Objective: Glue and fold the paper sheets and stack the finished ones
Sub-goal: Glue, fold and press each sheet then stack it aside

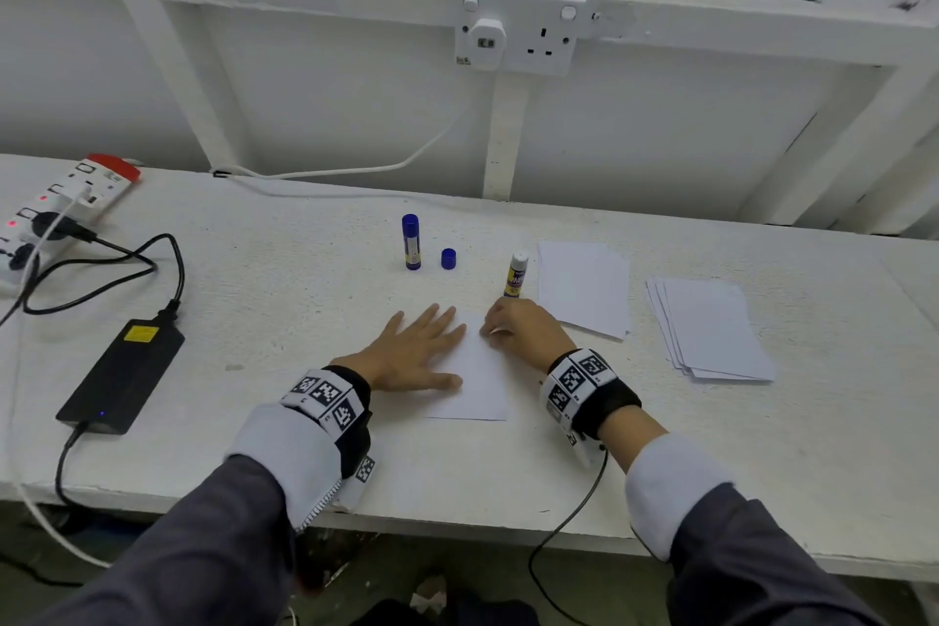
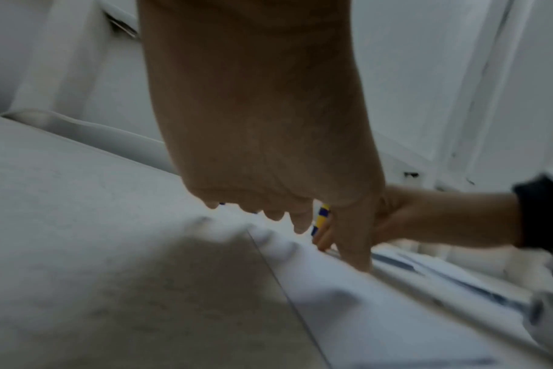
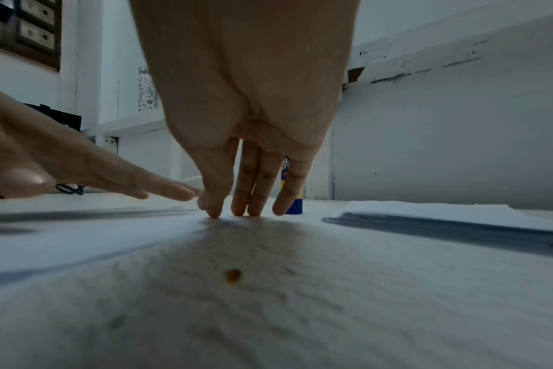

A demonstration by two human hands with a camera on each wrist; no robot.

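A white paper sheet [image 1: 482, 386] lies on the table in front of me. My left hand [image 1: 416, 348] lies flat on its left part, fingers spread and straight. My right hand [image 1: 515, 325] presses its fingertips [image 3: 213, 212] down on the sheet's far right corner, holding nothing. Just behind the right hand stands an uncapped glue stick [image 1: 518, 275]. A capped blue glue stick [image 1: 410, 242] and a loose blue cap [image 1: 448, 258] stand farther back. Two stacks of white sheets lie to the right, one near [image 1: 584, 287] and one farther out [image 1: 711, 328].
A power strip [image 1: 61, 203] and a black power adapter [image 1: 122, 371] with cables occupy the table's left side. A wall socket [image 1: 518, 36] hangs above the table's back edge. A cable runs from my right wrist over the front edge [image 1: 457, 519].
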